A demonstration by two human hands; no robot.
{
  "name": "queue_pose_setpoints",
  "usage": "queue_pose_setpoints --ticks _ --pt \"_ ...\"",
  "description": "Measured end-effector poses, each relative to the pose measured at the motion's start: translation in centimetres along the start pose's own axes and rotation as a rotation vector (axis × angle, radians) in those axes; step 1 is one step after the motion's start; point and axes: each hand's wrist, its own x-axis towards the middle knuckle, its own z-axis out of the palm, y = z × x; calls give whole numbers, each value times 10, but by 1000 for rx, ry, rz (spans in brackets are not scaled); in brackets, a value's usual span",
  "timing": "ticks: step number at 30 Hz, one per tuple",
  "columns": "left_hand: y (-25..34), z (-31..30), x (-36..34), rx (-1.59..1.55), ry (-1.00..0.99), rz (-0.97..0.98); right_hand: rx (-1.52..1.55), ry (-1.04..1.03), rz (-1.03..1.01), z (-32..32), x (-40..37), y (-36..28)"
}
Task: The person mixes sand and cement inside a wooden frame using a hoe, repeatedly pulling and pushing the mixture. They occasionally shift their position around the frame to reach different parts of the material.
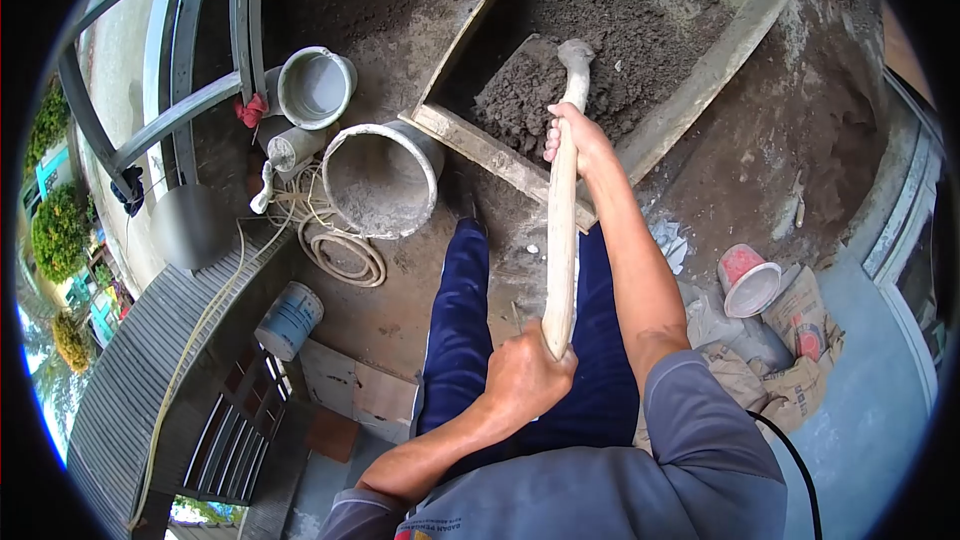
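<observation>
A long pale wooden handle point(562, 240) runs from my body up to a tool head point(575, 52) that rests on the dark mortar or sand mix point(640, 50). The mix lies inside a wooden-framed box point(690, 90). Near the lower end of the handle, my left hand point(530, 372) is wrapped round it. My right hand point(580, 137) grips the same handle higher up, close to the tool head, above the near corner of the box. A clump of mix beside the tool head hides part of the blade.
Left of the box stand a large mortar-crusted bucket point(382, 180) and a smaller bucket point(316, 88), beside a coiled hose point(343, 252). A white pail point(290, 320) is lower left. A red-and-white bucket point(750, 282) and paper sacks point(800, 340) lie at right. Metal framing point(180, 115) rises upper left.
</observation>
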Motion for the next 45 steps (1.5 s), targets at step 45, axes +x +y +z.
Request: queue_pose_setpoints --ticks 45 --pt "-34 -44 20 124 -69 410 170 235 -535 -12 -150 -85"
